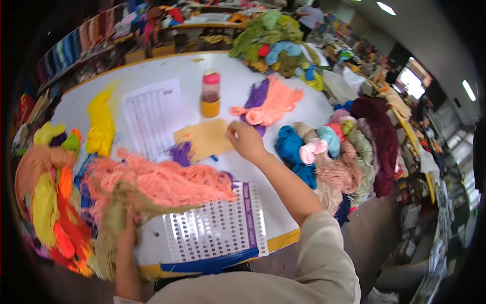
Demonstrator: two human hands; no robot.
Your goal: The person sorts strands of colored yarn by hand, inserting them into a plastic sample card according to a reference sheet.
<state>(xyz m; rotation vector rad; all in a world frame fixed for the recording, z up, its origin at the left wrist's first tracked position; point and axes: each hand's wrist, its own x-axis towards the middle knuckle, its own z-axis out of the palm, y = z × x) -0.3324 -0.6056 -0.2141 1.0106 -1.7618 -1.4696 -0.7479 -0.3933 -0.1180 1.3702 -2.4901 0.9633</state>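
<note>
At the near left, my left hand [126, 238] is closed around an olive-khaki skein of yarn [112, 220], which partly covers its fingers. A strand of the khaki yarn trails right over a large salmon-pink heap of yarn [162, 175]. My right hand [247, 141] is over the middle of the table, fingers curled together; anything between them is too small to make out. Beside its fingertips lies a tan paper sheet or envelope [202, 139] with a small purple bundle of yarn [180, 153] at its left edge. Beyond the hand rests another salmon skein [276, 101] with purple yarn.
A punched shade card [212, 228] lies at the near edge. A printed sheet [154, 114], a pink-topped bottle [210, 93] and yellow yarn [101, 126] are farther back. Colourful yarn piles flank the table, with a green heap [273, 38] behind. A person [310, 17] stands in the background.
</note>
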